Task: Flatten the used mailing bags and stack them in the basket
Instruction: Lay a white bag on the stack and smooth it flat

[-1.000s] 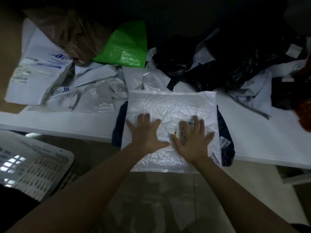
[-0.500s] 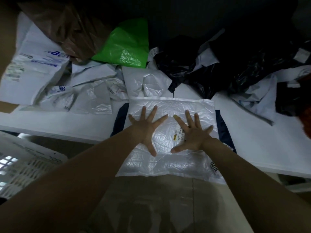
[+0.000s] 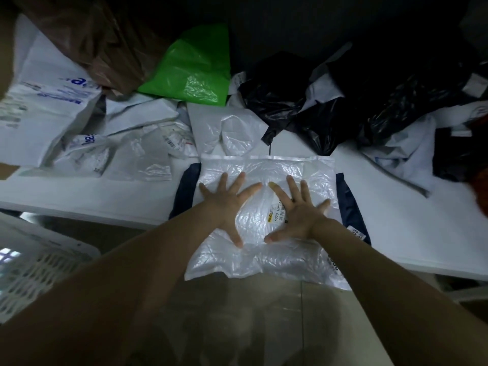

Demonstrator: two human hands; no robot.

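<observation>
A crinkled white mailing bag [image 3: 266, 170] lies flat at the table's near edge, its lower part hanging over the edge. It rests on a dark blue bag [image 3: 348, 202] that shows on both sides. My left hand [image 3: 227, 204] and my right hand [image 3: 297, 210] press flat on the white bag side by side, fingers spread, holding nothing. A small label with a barcode sits partly under my right hand. The white slotted basket [image 3: 34, 270] stands on the floor at the lower left.
More used bags cover the white table [image 3: 396, 220]: white printed ones [image 3: 47, 109] at the left, a green one [image 3: 195, 72] and a brown one [image 3: 105, 43] at the back, black ones [image 3: 343, 101] at the right.
Both hands slid up the white bag away from me and spread their fingers wider. The bag's lower part now hangs further over the table edge.
</observation>
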